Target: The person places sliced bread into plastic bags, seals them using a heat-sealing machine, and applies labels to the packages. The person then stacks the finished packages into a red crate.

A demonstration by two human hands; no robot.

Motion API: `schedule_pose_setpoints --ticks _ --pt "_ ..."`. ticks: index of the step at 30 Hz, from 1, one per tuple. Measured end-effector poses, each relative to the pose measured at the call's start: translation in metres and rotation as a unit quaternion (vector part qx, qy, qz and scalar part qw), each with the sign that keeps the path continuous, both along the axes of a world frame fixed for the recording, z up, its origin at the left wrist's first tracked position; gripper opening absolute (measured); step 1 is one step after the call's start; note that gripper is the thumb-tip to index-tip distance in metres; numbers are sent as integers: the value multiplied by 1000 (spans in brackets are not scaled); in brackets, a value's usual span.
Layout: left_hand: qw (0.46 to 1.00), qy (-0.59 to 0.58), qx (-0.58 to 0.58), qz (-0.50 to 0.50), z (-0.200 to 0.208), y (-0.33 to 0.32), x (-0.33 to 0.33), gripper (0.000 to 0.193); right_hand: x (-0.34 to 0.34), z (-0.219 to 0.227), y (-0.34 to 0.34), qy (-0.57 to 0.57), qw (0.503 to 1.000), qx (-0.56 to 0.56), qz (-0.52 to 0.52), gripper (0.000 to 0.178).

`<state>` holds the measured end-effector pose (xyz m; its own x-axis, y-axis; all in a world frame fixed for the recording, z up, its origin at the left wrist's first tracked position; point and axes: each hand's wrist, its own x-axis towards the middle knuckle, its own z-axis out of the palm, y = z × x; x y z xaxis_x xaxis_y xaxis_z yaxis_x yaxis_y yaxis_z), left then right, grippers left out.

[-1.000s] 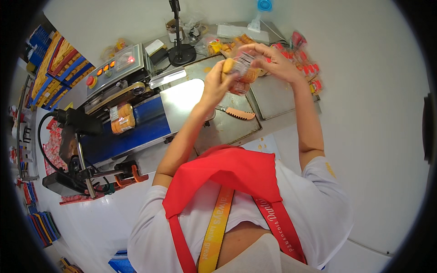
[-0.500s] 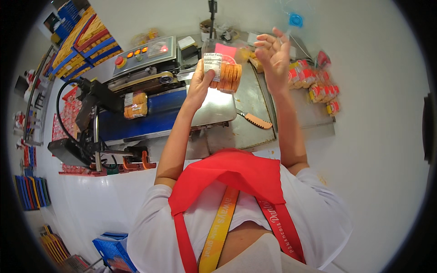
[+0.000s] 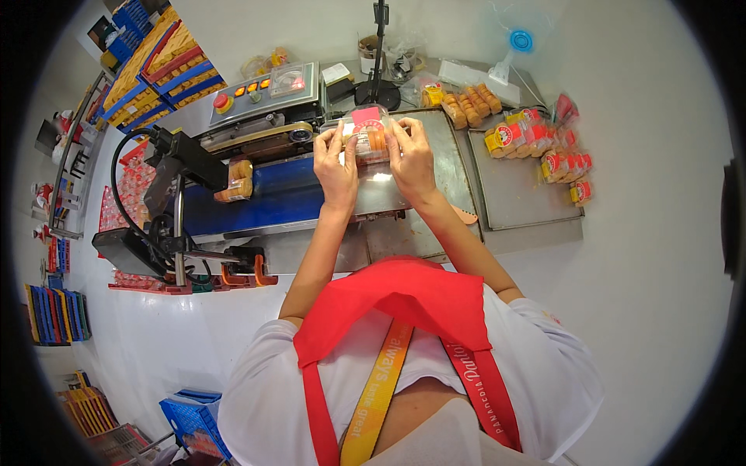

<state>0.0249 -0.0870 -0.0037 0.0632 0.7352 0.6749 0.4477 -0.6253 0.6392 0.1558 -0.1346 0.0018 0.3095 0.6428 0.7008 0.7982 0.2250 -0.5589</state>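
Observation:
Between my two hands is a clear plastic bag of biscuits (image 3: 368, 144) with a pink and red print, held over the metal end plate of the blue conveyor belt (image 3: 286, 186). My left hand (image 3: 336, 172) grips its left side, thumb toward me. On its right side, my right hand (image 3: 412, 161) pinches the plastic with fingers closed. Another bag of biscuits (image 3: 236, 181) lies on the belt, beside a black device on an upright post. The orange knife (image 3: 465, 215) on the metal table is mostly hidden beneath my right forearm.
Several packed bags (image 3: 519, 133) and unwrapped biscuits (image 3: 471, 106) lie on the right. A control panel (image 3: 272, 97) with a red knob stands behind the belt. A black stand (image 3: 378, 93) rises at the back. Stacked trays (image 3: 159, 78) fill the far left.
My right hand has come down from the raised, open position to grip the bag's right side. The bag, in my left hand, has been lowered and turned toward the plate.

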Motion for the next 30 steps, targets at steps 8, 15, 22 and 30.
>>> schedule_pose_setpoints --ticks 8,15,22,30 --pt "997 -67 -10 -25 7 11 -3 20 -2 8 12 94 995 -1 22 7" --pt "997 -56 -44 -40 36 2 -12 10 2 15 14 244 966 4 80 5" --pt "939 -129 -275 -161 3 31 -22 16 16 -3 15 315 931 -96 158 11" --pt "881 -177 -316 -306 3 55 -30 16 36 -4 22 289 923 -107 231 12"
